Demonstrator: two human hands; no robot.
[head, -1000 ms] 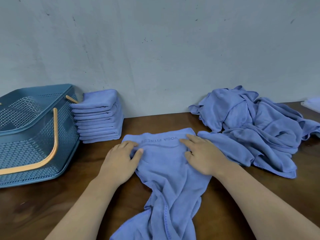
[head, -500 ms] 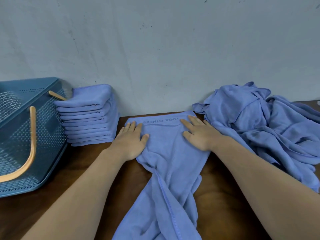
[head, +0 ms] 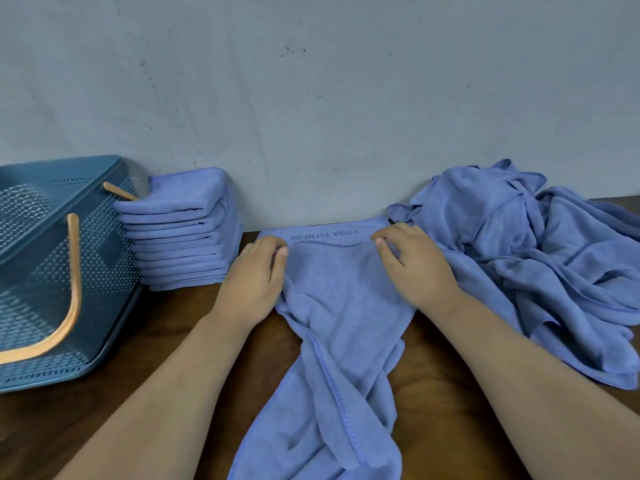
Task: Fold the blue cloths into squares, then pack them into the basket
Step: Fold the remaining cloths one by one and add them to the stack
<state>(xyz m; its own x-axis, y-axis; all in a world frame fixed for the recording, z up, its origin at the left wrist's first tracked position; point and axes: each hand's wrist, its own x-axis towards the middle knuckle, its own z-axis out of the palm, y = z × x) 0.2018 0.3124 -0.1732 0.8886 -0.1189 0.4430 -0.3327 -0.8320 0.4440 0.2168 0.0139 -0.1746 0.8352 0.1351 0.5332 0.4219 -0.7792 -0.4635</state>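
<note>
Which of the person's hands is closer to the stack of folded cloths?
Left. The left hand grips the spread cloth just right of the stack; the right hand grips that cloth's far side, next to the crumpled heap.

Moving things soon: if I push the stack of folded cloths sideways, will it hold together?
The stack of folded cloths is thin fabric, so probably light. It is tall with uneven layers, so upper ones may slide or lean.

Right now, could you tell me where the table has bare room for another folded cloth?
Bare table between basket, folded stack and left forearm; a smaller patch between spread cloth and right forearm. Crowded right, under loose pile.
</note>
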